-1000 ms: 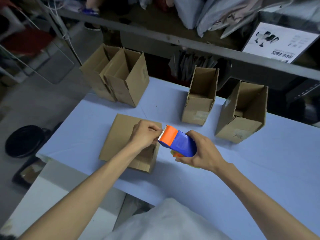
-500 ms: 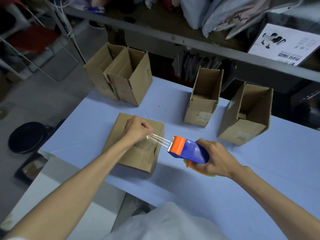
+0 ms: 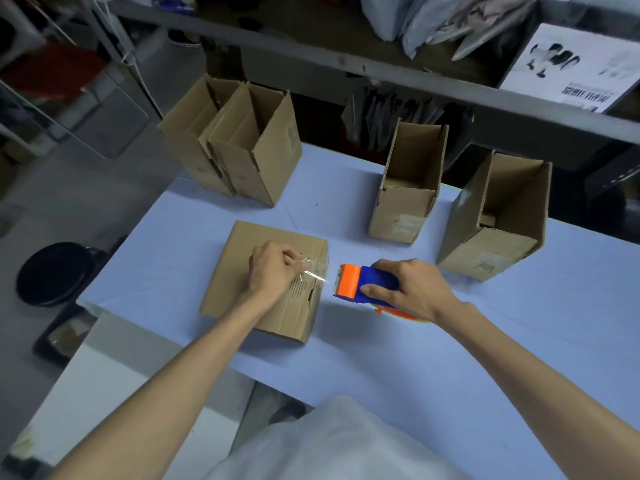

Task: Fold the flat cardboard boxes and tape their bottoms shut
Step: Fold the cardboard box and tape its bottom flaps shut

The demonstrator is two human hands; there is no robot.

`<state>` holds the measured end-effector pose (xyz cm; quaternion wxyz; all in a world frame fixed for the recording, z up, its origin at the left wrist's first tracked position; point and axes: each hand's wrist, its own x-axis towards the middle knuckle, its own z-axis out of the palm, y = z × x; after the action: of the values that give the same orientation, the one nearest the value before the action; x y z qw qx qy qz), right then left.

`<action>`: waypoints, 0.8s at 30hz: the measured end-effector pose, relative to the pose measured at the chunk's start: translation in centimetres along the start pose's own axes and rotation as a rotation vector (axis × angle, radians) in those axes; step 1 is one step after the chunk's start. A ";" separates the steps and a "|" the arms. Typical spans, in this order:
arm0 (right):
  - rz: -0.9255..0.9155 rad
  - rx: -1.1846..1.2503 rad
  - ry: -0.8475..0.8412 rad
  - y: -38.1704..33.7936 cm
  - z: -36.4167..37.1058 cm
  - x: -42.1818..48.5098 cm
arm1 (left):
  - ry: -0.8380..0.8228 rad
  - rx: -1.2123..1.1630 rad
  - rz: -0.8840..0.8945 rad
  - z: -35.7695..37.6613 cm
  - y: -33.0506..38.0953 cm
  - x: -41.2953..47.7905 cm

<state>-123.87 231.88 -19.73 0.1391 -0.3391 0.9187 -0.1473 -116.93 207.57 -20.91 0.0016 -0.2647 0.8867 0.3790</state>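
At the bottom edge a white garment (image 3: 332, 441) fills the centre, and both bare forearms reach forward from the lower corners over the pale blue table (image 3: 450, 358).

The left forearm angles up and to the right. The left hand (image 3: 273, 271) rests knuckles-up on top of the cardboard box (image 3: 249, 292), which lies with a closed face upward near the table's front left edge. Its fingers are curled in, and thumb and fingertips pinch the end of a strip of clear tape (image 3: 313, 273) against the box top close to its right edge.

The right forearm angles up and to the left, wrist roughly level. The right hand (image 3: 415, 292) wraps over the blue and orange tape dispenser (image 3: 363, 284), thumb along the near side and fingers curled over the top. The dispenser's orange nose points left, just beside the box's right edge, and the tape spans the small gap between them. Whether the dispenser touches the table I cannot tell.

Farther back stand four open boxes. Two on the left touch each other at the table's corner, the outer box (image 3: 190, 147) and the inner box (image 3: 270, 161). A narrow box (image 3: 405, 209) stands centre-right, and a tilted box (image 3: 498, 230) sits near it on the right.

Behind them runs a grey shelf rail (image 3: 381, 67). A round black object (image 3: 52, 271) lies on the floor to the left.
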 end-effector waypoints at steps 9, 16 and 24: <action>0.031 -0.055 -0.043 0.1 1.0 1.8 | -0.016 0.314 0.041 1.6 0.3 0.0; 0.055 -0.089 -0.086 -0.5 1.1 2.3 | -0.171 0.716 0.113 0.6 2.4 1.2; 0.100 -0.130 -0.126 -1.8 0.8 3.2 | -0.136 0.818 0.067 0.3 1.8 1.8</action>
<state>-124.83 228.32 -20.30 0.1813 -0.3097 0.9315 -0.0589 -119.37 208.00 -20.28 0.1528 -0.1878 0.9702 0.0120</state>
